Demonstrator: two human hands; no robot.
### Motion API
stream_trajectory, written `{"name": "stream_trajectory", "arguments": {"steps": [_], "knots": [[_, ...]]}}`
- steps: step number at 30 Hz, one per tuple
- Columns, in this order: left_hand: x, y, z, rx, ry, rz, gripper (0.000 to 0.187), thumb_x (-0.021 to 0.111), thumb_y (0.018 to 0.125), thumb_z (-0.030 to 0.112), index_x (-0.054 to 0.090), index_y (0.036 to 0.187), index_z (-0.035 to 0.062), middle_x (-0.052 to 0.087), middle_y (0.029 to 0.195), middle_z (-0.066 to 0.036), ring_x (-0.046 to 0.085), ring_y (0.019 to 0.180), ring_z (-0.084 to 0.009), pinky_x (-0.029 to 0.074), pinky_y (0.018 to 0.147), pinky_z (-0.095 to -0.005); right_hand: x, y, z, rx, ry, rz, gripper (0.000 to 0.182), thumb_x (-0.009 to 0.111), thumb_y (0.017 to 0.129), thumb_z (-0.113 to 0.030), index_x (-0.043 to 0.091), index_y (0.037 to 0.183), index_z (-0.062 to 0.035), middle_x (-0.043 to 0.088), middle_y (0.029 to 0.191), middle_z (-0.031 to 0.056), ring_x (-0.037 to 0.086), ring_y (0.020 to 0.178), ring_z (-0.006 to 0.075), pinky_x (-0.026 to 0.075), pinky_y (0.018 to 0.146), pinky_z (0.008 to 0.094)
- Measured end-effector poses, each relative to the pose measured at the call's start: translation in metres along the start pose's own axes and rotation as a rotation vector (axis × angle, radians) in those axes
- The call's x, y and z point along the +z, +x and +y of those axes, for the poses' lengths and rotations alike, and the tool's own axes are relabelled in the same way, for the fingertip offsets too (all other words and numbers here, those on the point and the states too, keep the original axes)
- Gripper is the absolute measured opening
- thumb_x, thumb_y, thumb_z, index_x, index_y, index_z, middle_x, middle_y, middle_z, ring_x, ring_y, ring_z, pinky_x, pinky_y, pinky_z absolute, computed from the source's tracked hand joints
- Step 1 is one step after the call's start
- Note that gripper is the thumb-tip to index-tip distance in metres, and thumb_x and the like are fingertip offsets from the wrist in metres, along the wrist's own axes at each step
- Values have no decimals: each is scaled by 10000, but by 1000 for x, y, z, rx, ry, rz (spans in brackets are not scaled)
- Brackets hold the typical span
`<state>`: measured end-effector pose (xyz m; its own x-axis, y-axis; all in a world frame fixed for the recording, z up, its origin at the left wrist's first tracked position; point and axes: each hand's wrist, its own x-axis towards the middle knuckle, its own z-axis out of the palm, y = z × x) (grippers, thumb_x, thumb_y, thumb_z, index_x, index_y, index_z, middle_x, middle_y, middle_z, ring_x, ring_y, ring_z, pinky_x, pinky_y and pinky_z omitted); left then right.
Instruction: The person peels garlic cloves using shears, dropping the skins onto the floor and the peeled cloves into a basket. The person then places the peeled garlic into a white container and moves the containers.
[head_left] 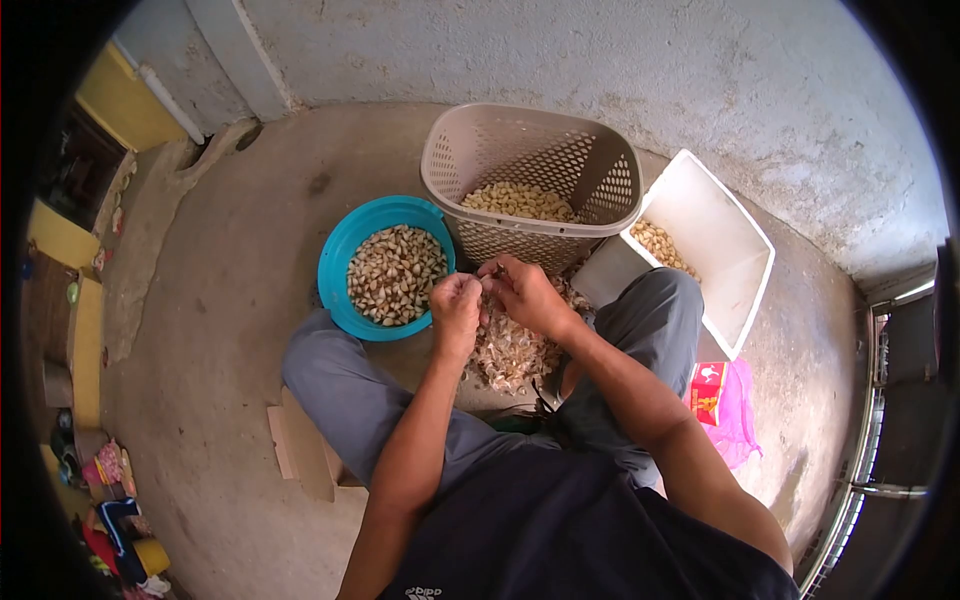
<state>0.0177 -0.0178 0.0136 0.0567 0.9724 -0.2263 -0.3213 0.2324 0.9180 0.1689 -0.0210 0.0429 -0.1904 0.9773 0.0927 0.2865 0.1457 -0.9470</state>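
My left hand (pixel 456 304) and my right hand (pixel 522 293) meet above a heap of papery garlic skins (pixel 510 354), fingertips pinched together. Between them is a small pale piece that looks like a garlic clove (pixel 488 284), mostly hidden by the fingers. To the left, close to my left hand, a turquoise basin (pixel 334 262) holds many garlic cloves (pixel 396 274) still in brownish skins. Just beyond my hands stands a tall beige perforated basket (pixel 540 120) with pale peeled cloves (pixel 518 201) in it.
A white foam box (pixel 735 240) with more peeled cloves (pixel 660 245) sits tilted right of the basket. Flattened cardboard (pixel 310 450) lies by my left knee. A pink bag (pixel 738 415) with a red packet (pixel 707 390) is on the right. A wall (pixel 640 60) rises behind.
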Motion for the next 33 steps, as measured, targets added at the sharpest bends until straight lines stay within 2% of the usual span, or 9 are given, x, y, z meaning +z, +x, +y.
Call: {"name": "stream_trajectory", "arguments": {"steps": [6, 8, 11, 14, 17, 20, 26, 29, 33], "knots": [[-2, 2, -4, -19, -51, 8, 133, 596, 909, 77, 627, 809, -4, 512, 662, -9, 451, 480, -101, 419, 403, -274, -6, 4, 4, -461, -314, 123, 176, 669, 932, 4, 637, 1104, 25, 680, 816, 121, 662, 760, 188, 544, 696, 341], [-1, 1, -1, -38, -74, 8, 134, 598, 906, 76, 622, 797, 1, 512, 665, -10, 454, 482, -107, 420, 403, -276, -8, 1, 7, -390, -386, 43, 160, 669, 929, 8, 638, 1084, 30, 680, 803, 120, 683, 771, 212, 551, 703, 352], [-2, 0, 0, -62, -128, 18, 140, 600, 899, 68, 605, 771, 11, 515, 666, -12, 455, 481, -113, 412, 403, -272, 3, 3, 17, -226, -64, 51, 110, 671, 927, -18, 635, 1015, 37, 688, 758, 162, 703, 690, 310, 546, 616, 392], [-2, 2, -1, -71, -176, 17, 155, 615, 892, 77, 598, 742, 41, 502, 653, 0, 428, 486, -92, 397, 422, -273, 11, 4, 19, 193, 343, -11, 98, 641, 978, -54, 626, 964, 41, 663, 712, 102, 640, 552, 191, 490, 494, 322], [-3, 0, 2, -85, -177, 32, 161, 627, 888, 79, 597, 732, 53, 497, 646, 7, 416, 488, -81, 385, 432, -270, 21, 4, 28, 332, 753, -22, 139, 604, 1017, -84, 625, 960, 41, 624, 683, 49, 589, 500, 110, 430, 447, 248], [-5, 2, -1, -79, -176, 27, 154, 627, 892, 77, 604, 743, 45, 501, 645, 8, 421, 494, -83, 385, 433, -270, 21, 5, 41, 354, 864, -79, 139, 583, 1023, -84, 631, 994, 43, 619, 673, 45, 585, 508, 111, 445, 452, 254], [-5, 1, 3, -28, 15, -36, 149, 616, 923, 79, 622, 785, 24, 509, 649, 10, 446, 516, -82, 406, 433, -274, -1, 11, 9, 102, 156, -106, 123, 595, 1014, -82, 648, 1041, 26, 624, 676, 44, 583, 528, 91, 458, 453, 248], [-5, -1, 3, -7, 33, -59, 155, 621, 920, 87, 633, 794, -3, 560, 680, -13, 497, 516, -90, 427, 425, -262, -11, 12, 8, 227, 265, -193, 118, 604, 997, -71, 641, 1067, 16, 627, 679, 39, 594, 548, 90, 465, 461, 248], [-2, 0, 1, 31, 25, -26, 162, 624, 913, 89, 639, 797, -24, 580, 687, -26, 512, 499, -95, 446, 425, -259, -11, 15, 28, 326, 625, -47, 116, 641, 993, -92, 635, 1078, -14, 644, 752, 44, 589, 552, 95, 450, 438, 252]]}}
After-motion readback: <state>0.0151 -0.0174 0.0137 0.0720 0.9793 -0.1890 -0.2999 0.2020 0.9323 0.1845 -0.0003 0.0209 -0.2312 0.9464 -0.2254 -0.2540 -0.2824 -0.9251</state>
